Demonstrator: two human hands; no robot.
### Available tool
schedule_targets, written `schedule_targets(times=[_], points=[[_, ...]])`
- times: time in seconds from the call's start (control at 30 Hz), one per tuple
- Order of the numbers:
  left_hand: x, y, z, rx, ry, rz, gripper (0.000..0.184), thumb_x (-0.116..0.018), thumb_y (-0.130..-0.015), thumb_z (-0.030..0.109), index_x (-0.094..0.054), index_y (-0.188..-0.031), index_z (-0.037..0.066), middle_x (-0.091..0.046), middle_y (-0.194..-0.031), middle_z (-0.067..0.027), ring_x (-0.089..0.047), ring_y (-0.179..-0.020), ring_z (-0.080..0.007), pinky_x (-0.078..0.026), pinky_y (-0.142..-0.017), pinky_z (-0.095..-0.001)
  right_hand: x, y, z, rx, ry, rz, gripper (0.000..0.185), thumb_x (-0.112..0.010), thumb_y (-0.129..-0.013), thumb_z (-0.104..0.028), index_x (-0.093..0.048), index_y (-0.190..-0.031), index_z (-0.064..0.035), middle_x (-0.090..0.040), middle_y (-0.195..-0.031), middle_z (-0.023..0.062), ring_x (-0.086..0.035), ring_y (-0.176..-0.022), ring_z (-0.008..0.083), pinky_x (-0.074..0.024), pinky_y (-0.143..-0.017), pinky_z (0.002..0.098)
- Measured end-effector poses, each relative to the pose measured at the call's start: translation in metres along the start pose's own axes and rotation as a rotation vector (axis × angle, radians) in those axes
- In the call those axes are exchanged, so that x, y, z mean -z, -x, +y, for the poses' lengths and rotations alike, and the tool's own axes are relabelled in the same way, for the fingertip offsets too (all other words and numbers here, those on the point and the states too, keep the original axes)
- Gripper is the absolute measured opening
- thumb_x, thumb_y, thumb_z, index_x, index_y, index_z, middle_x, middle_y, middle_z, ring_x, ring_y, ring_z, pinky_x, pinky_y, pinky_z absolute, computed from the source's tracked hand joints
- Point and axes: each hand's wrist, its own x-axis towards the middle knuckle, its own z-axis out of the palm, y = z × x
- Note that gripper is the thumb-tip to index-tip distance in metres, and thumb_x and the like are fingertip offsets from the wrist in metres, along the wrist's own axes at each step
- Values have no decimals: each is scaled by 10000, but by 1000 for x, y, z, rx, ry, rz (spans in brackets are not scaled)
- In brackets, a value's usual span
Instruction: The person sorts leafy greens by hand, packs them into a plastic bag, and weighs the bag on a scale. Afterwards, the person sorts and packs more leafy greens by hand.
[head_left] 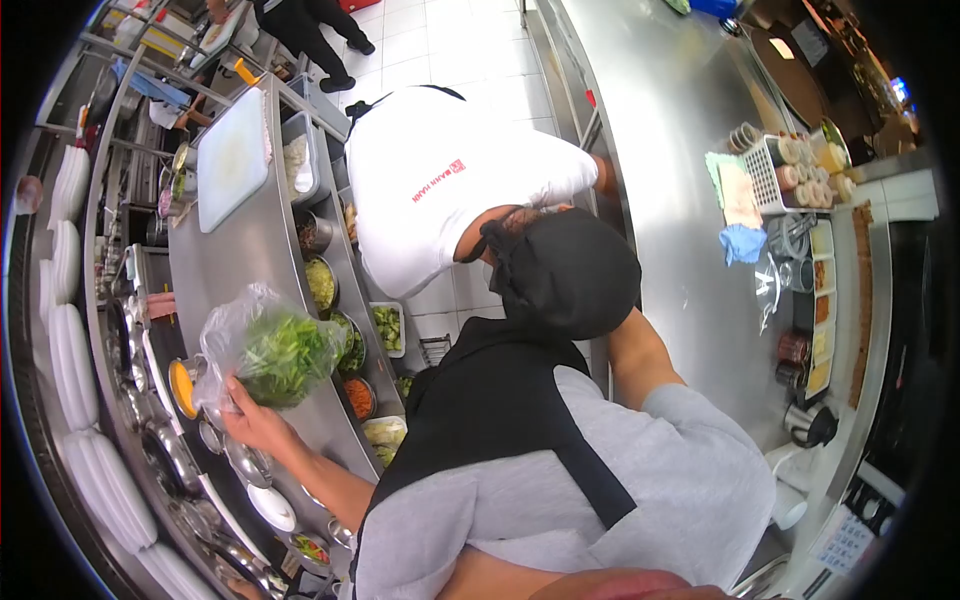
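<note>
My left hand (248,415) is closed on the lower edge of a clear plastic bag (225,330) with green leaves (290,358) inside. The bag is above the steel counter on the left, beside containers of cut vegetables. My right arm (640,362) reaches forward at the right, and its hand is hidden behind the black cap of a co-worker bending close in front of me.
The co-worker in a white shirt (430,180) fills the middle. Beyond a white cutting board (235,160), another person stands. Metal bowls and pans line the left. A steel counter (670,200) on the right holds a bottle basket (765,175), cloths and food trays.
</note>
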Motion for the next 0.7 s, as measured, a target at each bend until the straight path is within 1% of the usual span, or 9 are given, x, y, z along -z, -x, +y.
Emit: schedule_targets(times=[0.1,0.13,0.27,0.37,0.43,0.53,0.7], points=[[-29,-24,-9,-37,-7,-19,308,-634,-1019,200,-692,-1135,-79,-709,-1069,-108,-622,-941,-167,-490,-891,-318,0,-12,-15,-3,-10,-32,649,-692,-882,-75,-414,-1463,9,-689,-1114,207,-685,-906,294,-545,-758,364],[-41,-31,-10,-16,19,-16,295,-637,-1017,192,-696,-1133,-73,-715,-1050,-104,-623,-935,-158,-492,-884,-312,-2,-16,-17,-6,-19,-42,647,-693,-883,-74,-416,-1462,9,-690,-1109,204,-685,-897,288,-544,-749,360],[-93,-60,1,-57,28,-52,281,-649,-1012,197,-705,-1096,-65,-716,-1037,-91,-621,-923,-140,-498,-864,-304,-4,-28,-38,-26,-47,-62,639,-695,-885,-70,-424,-1459,11,-695,-1088,192,-686,-860,264,-539,-712,347],[-132,-87,-4,-71,161,-120,276,-646,-1016,198,-711,-1085,-61,-716,-1039,-83,-620,-921,-136,-499,-856,-299,-4,-31,-53,-54,-87,-51,633,-696,-887,-68,-430,-1456,12,-699,-1072,183,-686,-833,246,-536,-684,337],[-164,-105,-4,-104,144,-164,279,-642,-1019,195,-706,-1091,-67,-716,-1037,-85,-623,-919,-137,-500,-854,-300,-1,-29,-66,-80,-119,-44,629,-697,-888,-66,-435,-1454,12,-702,-1061,177,-687,-815,234,-534,-665,330],[-215,-140,-12,-146,173,-233,280,-633,-1024,181,-696,-1104,-80,-715,-1035,-93,-630,-919,-137,-503,-858,-301,0,-9,-87,-123,-170,-56,622,-699,-890,-63,-441,-1452,13,-705,-1045,168,-687,-787,217,-531,-637,320],[-274,-186,-25,-120,343,-298,267,-633,-1024,161,-694,-1109,-85,-720,-1047,-105,-639,-929,-141,-511,-860,-295,-18,46,-139,-153,-265,-212,612,-701,-893,-59,-451,-1447,14,-712,-1019,152,-688,-741,187,-525,-591,304]])
